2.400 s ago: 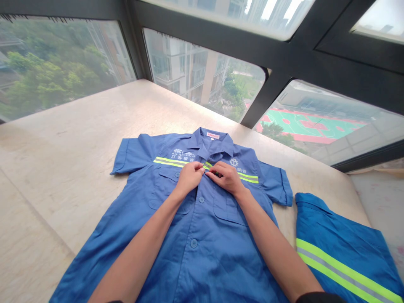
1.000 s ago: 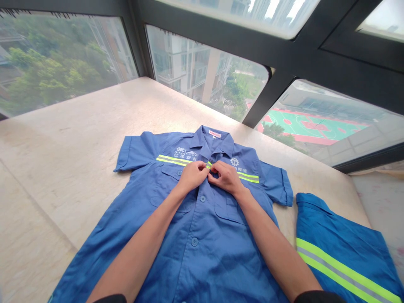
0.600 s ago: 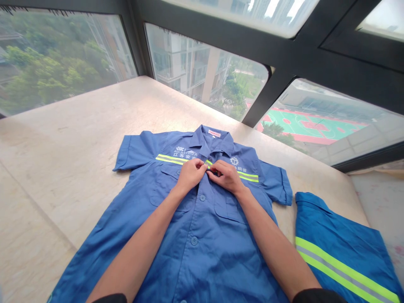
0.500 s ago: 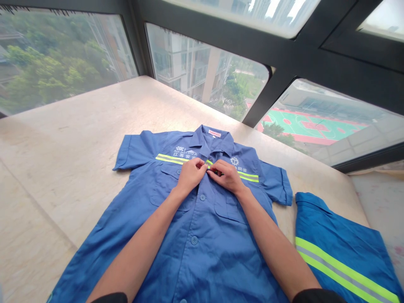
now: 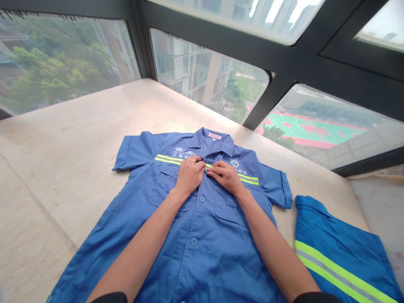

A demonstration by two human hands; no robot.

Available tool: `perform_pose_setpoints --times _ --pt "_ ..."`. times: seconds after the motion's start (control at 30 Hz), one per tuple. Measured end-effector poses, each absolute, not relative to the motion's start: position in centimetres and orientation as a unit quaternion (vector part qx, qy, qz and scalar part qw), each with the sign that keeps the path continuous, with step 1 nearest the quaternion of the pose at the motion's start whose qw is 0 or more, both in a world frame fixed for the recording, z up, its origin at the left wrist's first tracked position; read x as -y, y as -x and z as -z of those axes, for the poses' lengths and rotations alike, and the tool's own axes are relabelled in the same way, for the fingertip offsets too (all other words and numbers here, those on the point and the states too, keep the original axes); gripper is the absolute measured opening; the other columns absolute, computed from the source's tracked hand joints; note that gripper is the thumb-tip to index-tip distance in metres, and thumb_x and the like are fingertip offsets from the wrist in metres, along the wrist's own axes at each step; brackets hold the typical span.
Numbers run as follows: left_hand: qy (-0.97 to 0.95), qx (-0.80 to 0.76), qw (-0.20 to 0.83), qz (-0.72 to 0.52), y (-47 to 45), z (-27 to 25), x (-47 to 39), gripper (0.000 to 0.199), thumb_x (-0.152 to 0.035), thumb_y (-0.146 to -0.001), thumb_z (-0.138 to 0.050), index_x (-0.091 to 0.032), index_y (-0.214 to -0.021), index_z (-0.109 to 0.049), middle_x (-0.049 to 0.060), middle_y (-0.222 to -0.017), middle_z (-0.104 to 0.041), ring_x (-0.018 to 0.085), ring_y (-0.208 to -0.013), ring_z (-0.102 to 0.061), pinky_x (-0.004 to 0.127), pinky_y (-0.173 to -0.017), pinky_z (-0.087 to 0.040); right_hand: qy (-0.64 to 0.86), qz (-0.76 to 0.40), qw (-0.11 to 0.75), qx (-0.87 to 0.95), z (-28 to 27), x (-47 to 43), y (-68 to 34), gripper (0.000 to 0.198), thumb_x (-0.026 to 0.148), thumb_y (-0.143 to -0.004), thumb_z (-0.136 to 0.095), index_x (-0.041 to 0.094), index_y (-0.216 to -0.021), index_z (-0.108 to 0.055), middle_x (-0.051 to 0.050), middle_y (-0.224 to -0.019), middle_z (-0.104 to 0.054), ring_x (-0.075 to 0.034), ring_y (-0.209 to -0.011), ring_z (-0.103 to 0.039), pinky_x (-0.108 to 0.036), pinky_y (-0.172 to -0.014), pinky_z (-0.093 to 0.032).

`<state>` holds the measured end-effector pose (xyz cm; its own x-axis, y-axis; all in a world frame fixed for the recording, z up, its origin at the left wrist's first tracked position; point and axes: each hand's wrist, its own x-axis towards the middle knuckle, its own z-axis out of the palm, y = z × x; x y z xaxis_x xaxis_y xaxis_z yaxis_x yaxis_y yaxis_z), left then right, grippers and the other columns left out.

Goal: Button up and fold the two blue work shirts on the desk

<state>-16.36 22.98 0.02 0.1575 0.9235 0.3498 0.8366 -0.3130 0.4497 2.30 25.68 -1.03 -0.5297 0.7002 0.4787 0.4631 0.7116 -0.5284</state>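
A blue short-sleeved work shirt point(image 5: 221, 256) lies spread face up, collar away from me, with a yellow-and-grey reflective stripe across the chest. My left hand point(image 5: 190, 173) pinches the edge of its front placket at the stripe, below the collar. Close beside it, my right hand point(image 5: 224, 174) has thumb and fingertips closed on the same spot, where a button point(image 5: 206, 170) partly shows between the hands. Whether that button is through its hole is hidden. Lower on the placket, one button point(image 5: 202, 199) and another button point(image 5: 194, 241) sit in line.
The shirt rests on a pale stone-like ledge point(image 5: 78, 126) beneath dark-framed windows point(image 5: 208, 71). To the right lies a folded blue garment point(image 5: 344, 235) with a wide yellow-and-grey stripe. Patterned pale fabric point(image 5: 383, 206) lies at the far right edge.
My left fingers have curled over and shifted slightly at the placket, so a ring now shows. The right fingers have closed nearer the button. The shirt keeps its place.
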Motion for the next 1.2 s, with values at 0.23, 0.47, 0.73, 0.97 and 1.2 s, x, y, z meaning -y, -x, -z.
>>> perform_pose_setpoints --times 0.23,0.47,0.73,0.97,1.2 --pt "-0.767 -0.572 0.066 -0.283 16.04 0.13 -22.76 0.043 -0.025 -0.093 -0.049 -0.016 -0.134 -0.054 0.017 -0.149 -0.046 0.029 -0.137 -0.043 0.045 -0.108 -0.039 0.331 -0.152 0.321 0.875 0.66 -25.51 -2.30 0.025 0.034 -0.094 -0.058 0.023 -0.080 -0.075 -0.005 -0.084 -0.064 -0.016 -0.074 -0.059 -0.029 -0.069 -0.048" --pt "-0.799 -0.551 0.047 -0.236 15.85 0.66 -22.70 0.047 -0.029 -0.099 -0.038 -0.017 -0.143 -0.047 0.014 -0.152 -0.044 0.029 -0.146 -0.030 0.048 -0.113 -0.033 0.356 -0.112 0.364 0.853 0.28 -25.25 -2.00 0.021 0.029 -0.095 -0.054 0.022 -0.101 -0.073 -0.009 -0.097 -0.064 -0.020 -0.087 -0.062 -0.034 -0.078 -0.053" --pt "-0.810 -0.533 0.070 -0.233 15.87 0.65 -22.78 0.055 -0.029 -0.098 -0.041 -0.018 -0.151 -0.034 0.011 -0.151 -0.046 0.026 -0.143 -0.037 0.046 -0.115 -0.032 0.401 -0.011 0.325 0.857 0.84 -25.64 -2.10 0.042 0.030 -0.097 -0.052 0.021 -0.137 -0.054 -0.013 -0.142 -0.054 -0.029 -0.136 -0.044 -0.049 -0.109 -0.034" --pt "-0.807 -0.539 0.073 -0.230 15.87 0.41 -22.74 0.045 -0.032 -0.098 -0.043 -0.018 -0.140 -0.052 0.012 -0.145 -0.053 0.028 -0.142 -0.038 0.048 -0.115 -0.034 0.430 -0.040 0.327 0.840 0.88 -25.79 -2.12 0.026 0.032 -0.099 -0.049 0.022 -0.110 -0.070 -0.009 -0.104 -0.073 -0.024 -0.105 -0.063 -0.043 -0.096 -0.044" --pt "-0.817 -0.529 0.050 -0.223 15.91 0.49 -22.62 0.041 -0.031 -0.099 -0.041 -0.022 -0.134 -0.059 0.013 -0.147 -0.051 0.029 -0.143 -0.038 0.051 -0.115 -0.034 0.393 -0.054 0.291 0.871 1.15 -25.87 -2.13 0.038 0.030 -0.099 -0.047 0.025 -0.134 -0.059 -0.010 -0.138 -0.060 -0.026 -0.131 -0.052 -0.048 -0.109 -0.040"
